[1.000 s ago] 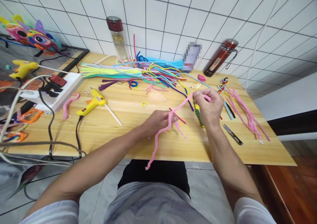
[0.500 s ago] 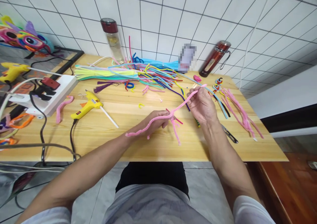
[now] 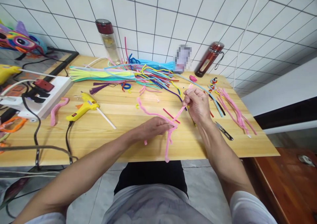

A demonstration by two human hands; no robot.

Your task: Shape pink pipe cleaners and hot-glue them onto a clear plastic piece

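Several pink pipe cleaners [image 3: 154, 113] are joined at one point, with arms running out to the upper left, the upper right and down past the table's front. My left hand [image 3: 158, 127] pinches them at the join. One arm, toward the upper right, is gripped in the closed fingers of my right hand [image 3: 198, 105], and its tip sticks out above the fist. A thin red piece [image 3: 170, 115] lies on the table behind the join. Beside my right wrist lie small thread snips [image 3: 224, 131].
A yellow glue gun [image 3: 85, 106] lies at left near a white power strip [image 3: 54, 96]. Behind are a pile of coloured pipe cleaners [image 3: 104, 74], a glass bottle [image 3: 109, 42] and a red flask [image 3: 209, 58]. A pink bundle [image 3: 235, 110] rests at right.
The long left arm of the pink pipe cleaners has swung from over my left forearm up to the upper left. The join is lower, and my right hand has come down slightly, closing into a fist.
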